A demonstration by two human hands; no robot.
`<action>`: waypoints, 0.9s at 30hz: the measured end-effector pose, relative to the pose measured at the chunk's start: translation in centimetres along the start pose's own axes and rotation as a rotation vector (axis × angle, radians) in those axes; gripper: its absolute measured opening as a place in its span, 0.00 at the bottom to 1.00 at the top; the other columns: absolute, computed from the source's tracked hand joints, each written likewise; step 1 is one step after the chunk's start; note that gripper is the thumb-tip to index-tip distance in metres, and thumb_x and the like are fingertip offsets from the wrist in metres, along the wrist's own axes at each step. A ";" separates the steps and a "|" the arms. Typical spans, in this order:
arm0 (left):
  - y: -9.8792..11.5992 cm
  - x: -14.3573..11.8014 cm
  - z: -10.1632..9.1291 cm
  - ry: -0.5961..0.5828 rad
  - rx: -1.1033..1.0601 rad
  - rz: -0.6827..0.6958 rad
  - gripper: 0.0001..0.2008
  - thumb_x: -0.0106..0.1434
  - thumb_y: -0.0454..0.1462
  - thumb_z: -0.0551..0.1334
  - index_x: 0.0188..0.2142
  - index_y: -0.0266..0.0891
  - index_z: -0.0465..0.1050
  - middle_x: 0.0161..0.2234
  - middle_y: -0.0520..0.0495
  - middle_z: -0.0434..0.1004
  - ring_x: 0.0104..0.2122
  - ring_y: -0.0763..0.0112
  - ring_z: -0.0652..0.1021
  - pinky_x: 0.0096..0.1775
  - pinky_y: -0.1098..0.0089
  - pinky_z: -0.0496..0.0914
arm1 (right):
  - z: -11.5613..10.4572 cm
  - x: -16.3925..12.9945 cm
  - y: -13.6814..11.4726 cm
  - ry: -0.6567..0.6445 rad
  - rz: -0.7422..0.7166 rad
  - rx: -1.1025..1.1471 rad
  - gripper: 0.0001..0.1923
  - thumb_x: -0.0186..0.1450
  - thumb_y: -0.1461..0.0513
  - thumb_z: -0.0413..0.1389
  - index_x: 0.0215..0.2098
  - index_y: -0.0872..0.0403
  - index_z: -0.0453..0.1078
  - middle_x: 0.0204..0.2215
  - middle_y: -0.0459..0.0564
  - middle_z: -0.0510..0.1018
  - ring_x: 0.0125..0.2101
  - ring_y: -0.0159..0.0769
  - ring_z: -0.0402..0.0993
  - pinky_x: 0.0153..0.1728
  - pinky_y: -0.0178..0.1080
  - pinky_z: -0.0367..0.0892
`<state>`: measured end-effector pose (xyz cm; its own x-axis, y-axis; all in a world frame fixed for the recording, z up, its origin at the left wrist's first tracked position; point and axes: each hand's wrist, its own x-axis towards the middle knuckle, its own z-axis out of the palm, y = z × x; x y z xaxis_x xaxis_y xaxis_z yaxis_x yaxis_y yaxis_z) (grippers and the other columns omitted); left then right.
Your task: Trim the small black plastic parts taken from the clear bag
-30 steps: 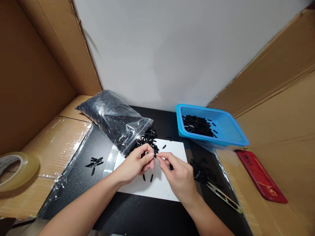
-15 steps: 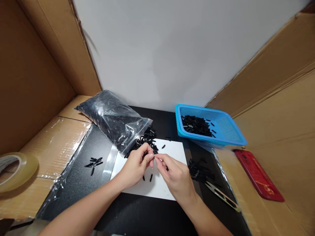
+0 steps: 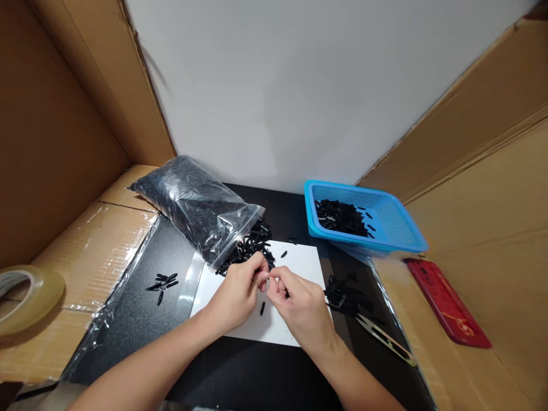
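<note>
Since a second ago our hands have drawn closer, fingertips now touching over the white sheet (image 3: pixel 295 262). Clear bag of black pieces (image 3: pixel 194 205) lies far-left, blue basket (image 3: pixel 402 228) right. Left hand (image 3: pixel 237 291) and right hand (image 3: pixel 299 302) pinch together on something tiny; we cannot tell what.

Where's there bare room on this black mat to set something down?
Free: the near strip of black mat below the white sheet. Crowded: beside the bag, spilled pieces, the blue basket and snips.
</note>
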<state>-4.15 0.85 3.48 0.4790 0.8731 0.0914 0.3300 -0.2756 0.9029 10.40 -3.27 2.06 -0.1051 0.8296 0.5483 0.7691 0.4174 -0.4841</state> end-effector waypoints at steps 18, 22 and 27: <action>0.2 0.1 0.0 -0.008 -0.733 -0.252 0.16 0.63 0.48 0.63 0.30 0.41 0.61 0.20 0.57 0.67 0.17 0.81 0.57 0.18 0.79 0.50 | -2.0 1.3 2.1 -0.059 0.396 0.400 0.13 0.69 0.59 0.49 0.32 0.55 0.73 0.14 0.38 0.61 0.14 0.27 0.55 0.17 0.32 0.53; 0.2 0.1 0.0 0.014 -0.732 -0.250 0.15 0.63 0.47 0.63 0.31 0.41 0.61 0.21 0.57 0.69 0.17 0.81 0.59 0.18 0.80 0.51 | -2.0 1.1 1.9 -0.080 0.394 0.435 0.11 0.68 0.59 0.52 0.33 0.55 0.74 0.15 0.39 0.67 0.16 0.29 0.61 0.20 0.32 0.57; 0.2 0.2 0.0 0.002 -0.689 -0.239 0.14 0.65 0.46 0.61 0.31 0.40 0.61 0.22 0.57 0.69 0.18 0.82 0.59 0.18 0.80 0.52 | -2.1 0.9 1.6 -0.075 0.406 0.500 0.10 0.68 0.58 0.54 0.38 0.54 0.75 0.16 0.40 0.71 0.16 0.29 0.62 0.19 0.32 0.57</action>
<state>-3.99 0.97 3.71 0.4565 0.8784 -0.1415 -0.1613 0.2381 0.9577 12.82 -2.61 3.20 0.0743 0.9738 0.2148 0.3720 0.1728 -0.9120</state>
